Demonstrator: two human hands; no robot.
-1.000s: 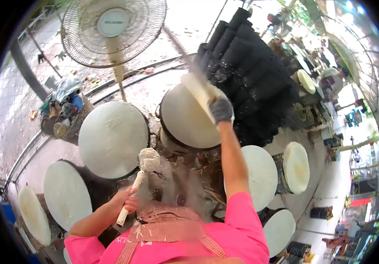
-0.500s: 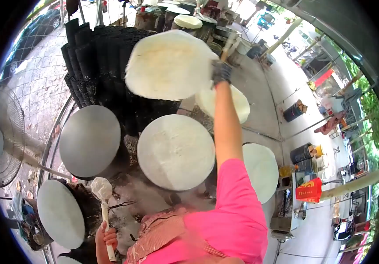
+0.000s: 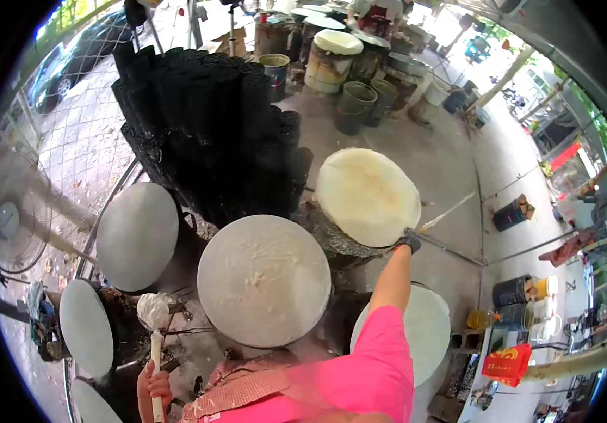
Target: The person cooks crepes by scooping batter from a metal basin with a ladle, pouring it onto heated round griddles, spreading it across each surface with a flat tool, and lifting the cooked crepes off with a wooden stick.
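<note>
Low in the view, my left hand [image 3: 154,388] is wrapped round a pale handle [image 3: 156,352]. A lump of white dough [image 3: 153,311] sits at its upper end. My right hand [image 3: 408,243], in a dark glove, is at the near edge of a thin round flatbread [image 3: 368,196], which lies on a raised stand. A pale stick-like tool [image 3: 448,213] juts out to the right from that hand; its working end is unclear. In front of me is a round griddle [image 3: 264,282] with streaky whitish residue. Another whitish round [image 3: 423,331] lies partly under my right arm.
More round griddles [image 3: 138,236] stand to the left, beside a fan [image 3: 11,220]. A tall stack of black coal cylinders [image 3: 212,134] is ahead. Metal buckets [image 3: 355,106] stand farther back. A side table at right bears a red bag [image 3: 506,364].
My right hand has swung down and right with the flatbread, which went from the air above the coal onto the stand. My left hand still grips the handle. The view has shifted.
</note>
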